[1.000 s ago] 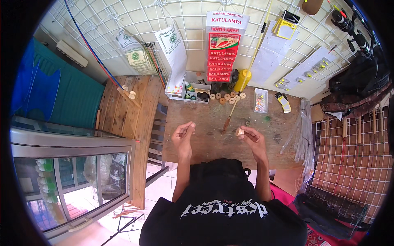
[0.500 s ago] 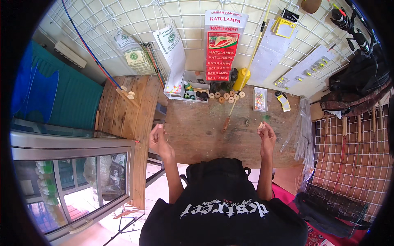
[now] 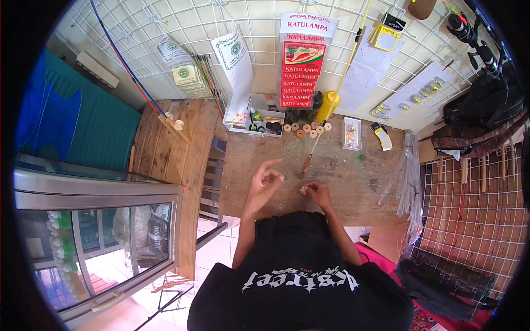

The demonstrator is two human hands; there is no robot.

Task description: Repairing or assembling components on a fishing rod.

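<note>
Your right hand [image 3: 318, 195] pinches a small wooden spool [image 3: 303, 190] at its left side over the counter [image 3: 364, 193], long axis unreadable, while your left hand [image 3: 266, 185] stands apart leftward, fingers curled, any hold indiscernible.

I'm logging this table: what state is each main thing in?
Left hand: raised, fingers curled; any hold unclear
Right hand: closed in a pinch
Spool: held in that pinch
Other spools: grouped on table
White box: open, holding small items
Red packets: hanging
Tray: open, holding bottles
</note>
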